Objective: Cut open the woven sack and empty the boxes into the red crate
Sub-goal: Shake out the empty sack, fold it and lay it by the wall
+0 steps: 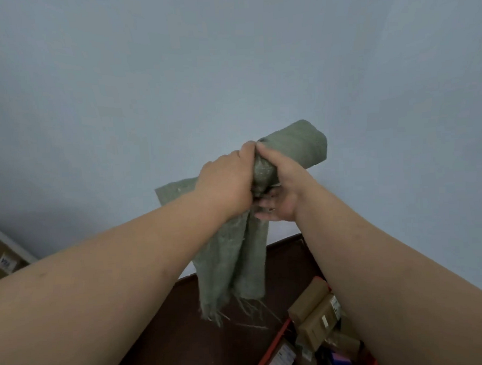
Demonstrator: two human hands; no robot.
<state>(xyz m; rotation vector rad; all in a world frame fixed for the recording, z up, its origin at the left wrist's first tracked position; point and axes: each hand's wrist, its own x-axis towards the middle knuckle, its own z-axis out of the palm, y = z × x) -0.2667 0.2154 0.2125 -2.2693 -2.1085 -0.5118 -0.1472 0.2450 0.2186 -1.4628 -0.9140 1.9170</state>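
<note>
Both hands clench the bunched woven sack [288, 154]: left hand [226, 183], right hand [280, 199]. Frayed end hangs down. Boxes [313, 312] lie in red crate [273, 345] below.

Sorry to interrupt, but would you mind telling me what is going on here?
A person holds a limp grey-green woven sack up with both hands: the left hand grips its bunched middle, the right hand holds it from the other side. Its frayed end hangs down. Brown cardboard boxes already lie in the red plastic crate below.

Two bare forearms reach in from the lower edge, no sleeves, watch, rings or gloves on the left hand [225, 180] or right hand [282, 191].
</note>
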